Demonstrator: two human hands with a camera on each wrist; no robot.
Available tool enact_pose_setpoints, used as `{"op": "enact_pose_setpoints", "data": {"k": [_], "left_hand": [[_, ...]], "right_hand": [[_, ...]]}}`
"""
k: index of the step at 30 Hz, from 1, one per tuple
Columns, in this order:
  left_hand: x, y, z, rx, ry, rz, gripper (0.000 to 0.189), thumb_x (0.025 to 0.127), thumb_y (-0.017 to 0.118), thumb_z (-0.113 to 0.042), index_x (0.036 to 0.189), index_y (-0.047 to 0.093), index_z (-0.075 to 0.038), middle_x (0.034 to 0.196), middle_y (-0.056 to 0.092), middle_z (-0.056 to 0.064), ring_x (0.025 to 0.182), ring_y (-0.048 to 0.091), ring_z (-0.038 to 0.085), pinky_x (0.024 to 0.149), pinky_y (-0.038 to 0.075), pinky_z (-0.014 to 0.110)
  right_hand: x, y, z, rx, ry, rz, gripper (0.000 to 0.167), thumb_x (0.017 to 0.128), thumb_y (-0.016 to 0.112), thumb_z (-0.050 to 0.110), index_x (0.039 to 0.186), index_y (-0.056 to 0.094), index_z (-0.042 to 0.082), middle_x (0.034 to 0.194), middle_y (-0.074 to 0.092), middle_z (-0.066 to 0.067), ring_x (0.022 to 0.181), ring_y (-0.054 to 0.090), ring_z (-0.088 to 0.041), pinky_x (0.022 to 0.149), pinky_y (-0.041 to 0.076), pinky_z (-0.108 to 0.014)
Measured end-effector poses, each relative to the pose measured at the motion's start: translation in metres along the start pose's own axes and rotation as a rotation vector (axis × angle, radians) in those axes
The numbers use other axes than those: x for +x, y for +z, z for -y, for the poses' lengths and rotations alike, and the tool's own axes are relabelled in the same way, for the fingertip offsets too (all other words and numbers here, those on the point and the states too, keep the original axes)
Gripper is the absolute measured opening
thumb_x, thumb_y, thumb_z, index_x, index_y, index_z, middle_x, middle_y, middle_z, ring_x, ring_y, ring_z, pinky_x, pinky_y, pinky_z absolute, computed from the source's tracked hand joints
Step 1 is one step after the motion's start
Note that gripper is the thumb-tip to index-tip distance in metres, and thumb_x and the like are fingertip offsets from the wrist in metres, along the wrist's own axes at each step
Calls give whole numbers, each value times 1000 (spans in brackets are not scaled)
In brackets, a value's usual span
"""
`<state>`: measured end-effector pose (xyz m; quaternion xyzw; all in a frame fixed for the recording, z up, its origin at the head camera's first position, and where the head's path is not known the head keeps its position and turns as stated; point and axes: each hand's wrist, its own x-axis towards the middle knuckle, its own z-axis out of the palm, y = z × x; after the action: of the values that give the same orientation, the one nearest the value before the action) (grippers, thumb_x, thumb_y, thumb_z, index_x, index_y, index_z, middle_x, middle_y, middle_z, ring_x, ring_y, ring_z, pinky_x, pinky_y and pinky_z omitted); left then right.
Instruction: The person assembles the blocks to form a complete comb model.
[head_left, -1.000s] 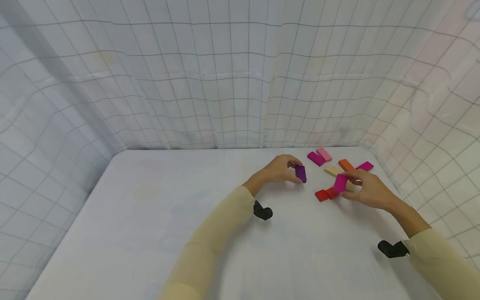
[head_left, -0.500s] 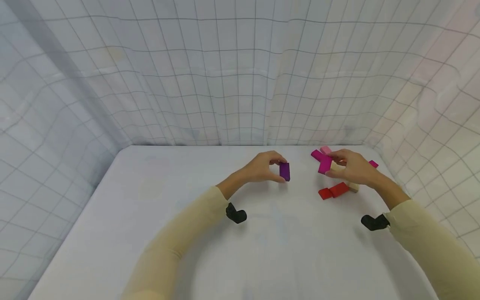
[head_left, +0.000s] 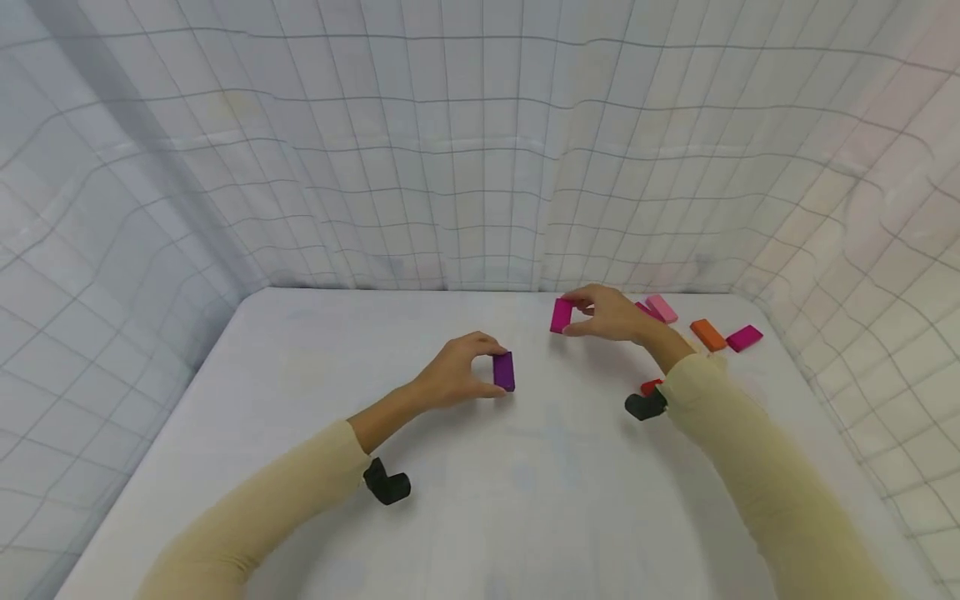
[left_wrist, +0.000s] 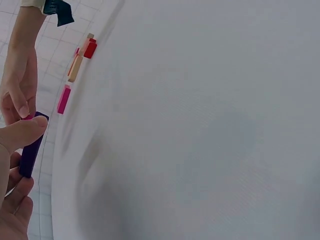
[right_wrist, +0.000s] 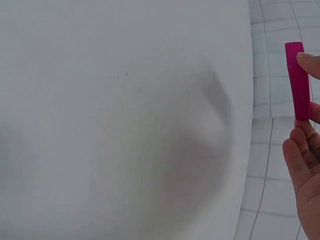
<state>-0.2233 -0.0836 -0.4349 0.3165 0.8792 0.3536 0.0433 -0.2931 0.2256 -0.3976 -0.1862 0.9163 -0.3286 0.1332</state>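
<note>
My left hand (head_left: pixel 454 375) pinches a dark purple rectangular block (head_left: pixel 504 372) between thumb and fingers, above the middle of the white table. In the left wrist view the purple block (left_wrist: pixel 33 147) is seen edge-on, with the thumb on its upper end. Farther back and to the right, my right hand (head_left: pixel 609 314) pinches a magenta block (head_left: pixel 561 316) by its ends. That magenta block (right_wrist: pixel 298 82) stands out against the grid curtain in the right wrist view. A gap separates the two held blocks in the head view.
At the table's back right lie a pink block (head_left: pixel 662 308), an orange block (head_left: pixel 708 334) and a magenta block (head_left: pixel 745 337). The right forearm partly covers a red block (head_left: pixel 651 387) and others. White grid curtains (head_left: pixel 480 167) surround the white table (head_left: pixel 360 333).
Both hands have moved left across the table with their blocks. The left one has also come nearer, while the right one has gone farther back, away from the scattered blocks.
</note>
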Motion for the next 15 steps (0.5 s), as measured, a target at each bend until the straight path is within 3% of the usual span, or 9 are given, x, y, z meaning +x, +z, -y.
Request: {"op": "enact_pose_setpoints", "data": {"k": [6, 15], "left_hand": [[-21, -6, 12, 48, -2, -4, 59, 81, 92, -22, 131, 70, 0, 130, 63, 10, 123, 58, 30, 107, 48, 47], [-32, 3, 23, 69, 19, -29, 58, 82, 91, -20, 131, 69, 2, 131, 62, 13, 123, 58, 31, 106, 48, 46]], "right_hand": [[29, 27, 9, 6, -17, 16, 69, 87, 78, 27, 147, 55, 2, 142, 55, -18, 130, 51, -37, 108, 45, -51], [66, 67, 16, 29, -62, 33, 67, 89, 78, 26, 148, 56, 3, 144, 57, -15, 130, 53, -32, 110, 44, -45]]}}
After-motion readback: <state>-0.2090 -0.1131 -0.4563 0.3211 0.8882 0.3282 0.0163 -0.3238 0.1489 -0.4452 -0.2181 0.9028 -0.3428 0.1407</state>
